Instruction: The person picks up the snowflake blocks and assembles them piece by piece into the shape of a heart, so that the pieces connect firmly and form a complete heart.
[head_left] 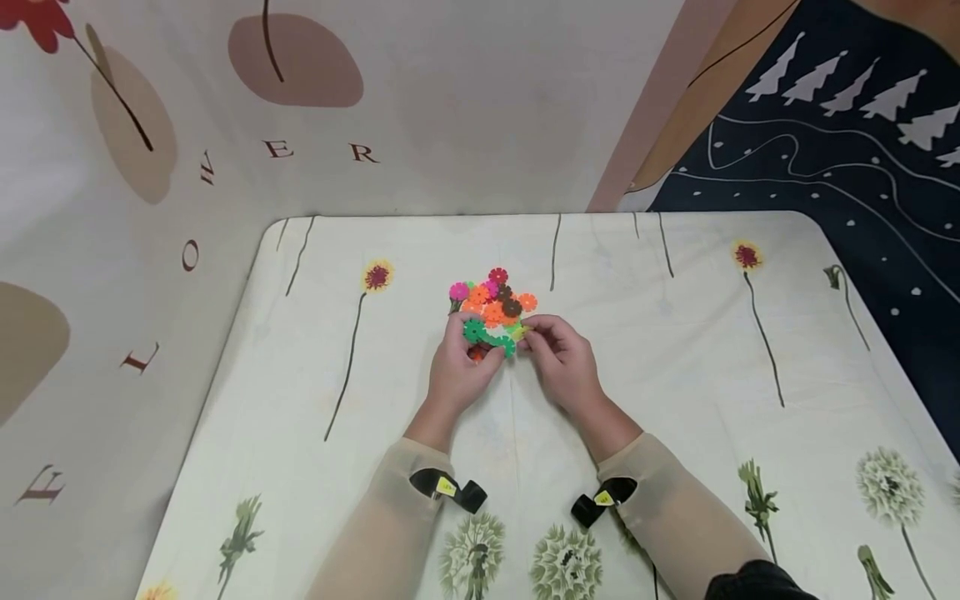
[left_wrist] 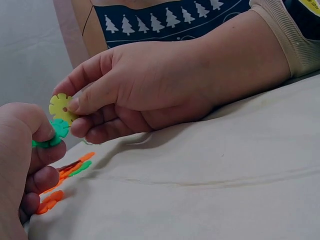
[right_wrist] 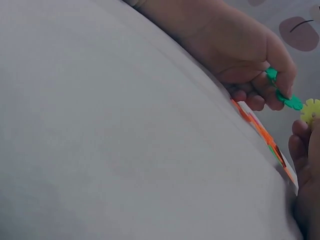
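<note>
The left hand (head_left: 463, 367) pinches green notched discs (head_left: 474, 331) in its grip; the right hand (head_left: 561, 358) has its grip clamped on a yellow notched disc (left_wrist: 58, 106) beside them, near multicoloured discs (head_left: 492, 313) on the tabletop (head_left: 660, 333).

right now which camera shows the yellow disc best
The left wrist view: the yellow disc shows its notches and hole clearly, pinched in the right hand. The right wrist view catches it only at the frame's edge; the head view shows it small, beside green pieces.
</note>
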